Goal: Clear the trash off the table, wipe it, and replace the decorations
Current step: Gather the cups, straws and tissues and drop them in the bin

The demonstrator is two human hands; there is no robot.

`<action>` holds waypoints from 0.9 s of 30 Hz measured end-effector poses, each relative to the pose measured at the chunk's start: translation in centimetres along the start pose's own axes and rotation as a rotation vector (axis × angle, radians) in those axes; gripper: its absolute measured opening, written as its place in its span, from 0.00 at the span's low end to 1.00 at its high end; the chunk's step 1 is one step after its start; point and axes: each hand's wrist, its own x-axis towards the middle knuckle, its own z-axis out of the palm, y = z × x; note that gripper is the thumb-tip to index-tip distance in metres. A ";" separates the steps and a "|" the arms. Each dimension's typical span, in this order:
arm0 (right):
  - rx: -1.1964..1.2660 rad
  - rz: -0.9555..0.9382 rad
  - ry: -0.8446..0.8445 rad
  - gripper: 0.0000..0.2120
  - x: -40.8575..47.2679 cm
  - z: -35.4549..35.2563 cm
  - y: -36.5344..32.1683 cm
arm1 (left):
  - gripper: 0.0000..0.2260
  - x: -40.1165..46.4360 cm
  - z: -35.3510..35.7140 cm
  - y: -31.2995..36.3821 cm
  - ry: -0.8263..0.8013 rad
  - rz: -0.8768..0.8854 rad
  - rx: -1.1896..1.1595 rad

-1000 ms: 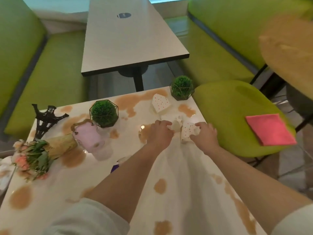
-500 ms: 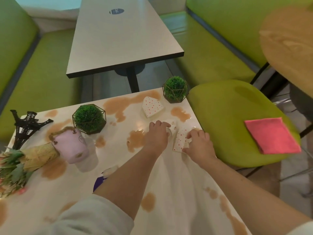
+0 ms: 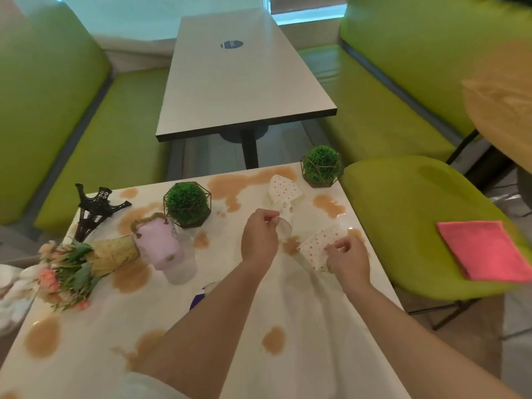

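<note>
The white table (image 3: 230, 326) is blotched with brown spills. My left hand (image 3: 259, 237) pinches a small white dotted paper piece (image 3: 285, 223) just above the tabletop. My right hand (image 3: 347, 259) holds a white paper cup with red dots (image 3: 319, 244), tilted on its side. Another dotted paper cup (image 3: 283, 190) lies on its side farther back. Decorations stand around: two green ball plants in wire frames (image 3: 187, 204) (image 3: 321, 165), a black Eiffel tower model (image 3: 93, 208), a pink bucket (image 3: 158, 244) tipped over, and a flower bouquet (image 3: 74, 272).
A pink cloth (image 3: 486, 249) lies on the green chair (image 3: 403, 220) to the right. A clear plastic cup (image 3: 182, 266) lies by the bucket. A purple item (image 3: 198, 298) peeks out beside my left forearm. A grey table (image 3: 239, 76) and green benches stand behind.
Both hands drew apart and lifted slightly, the left with a paper piece, the right with a dotted cup. The camera view shifted back to the left.
</note>
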 end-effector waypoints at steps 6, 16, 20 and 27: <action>0.241 -0.027 -0.081 0.11 -4.8 3.5 -4.2 | 0.04 -2.0 -7.8 -2.5 0.105 -0.047 -0.215; 0.233 -0.139 -0.290 0.15 -15.7 13.0 -11.5 | 0.07 -5.0 -22.8 -7.4 0.287 -0.097 -0.356; 0.205 -0.160 -0.357 0.09 -20.2 17.9 -13.3 | 0.08 -4.7 -29.2 -10.5 0.309 -0.135 -0.354; 0.214 -0.179 -0.447 0.10 -28.2 27.5 -16.6 | 0.07 -4.4 -41.1 -16.7 0.395 -0.133 -0.213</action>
